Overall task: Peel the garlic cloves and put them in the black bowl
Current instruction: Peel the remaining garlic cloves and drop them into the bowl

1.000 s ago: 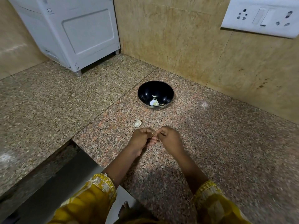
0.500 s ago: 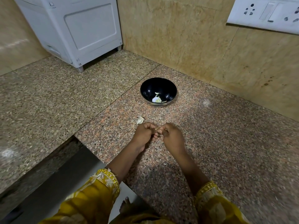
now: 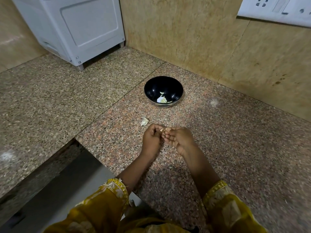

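The black bowl (image 3: 152, 91) stands on the granite counter near the wall, with pale garlic pieces (image 3: 161, 99) lying in its bottom. One unpeeled garlic clove (image 3: 144, 122) lies on the counter just in front of the bowl. Right behind that clove my left hand (image 3: 151, 140) and my right hand (image 3: 179, 139) meet, fingers curled, pinching a small garlic clove (image 3: 162, 130) between their fingertips. Most of that clove is hidden by my fingers.
A white appliance (image 3: 75, 29) stands on feet at the back left. A tiled wall runs close behind the bowl, with a switch panel (image 3: 276, 7) at the top right. The counter (image 3: 235, 148) ends at a cut-out edge (image 3: 87, 148) to my lower left.
My right hand has turned its palm more upward while both hands keep working the clove; the hands stay in the same spot in front of the bowl.
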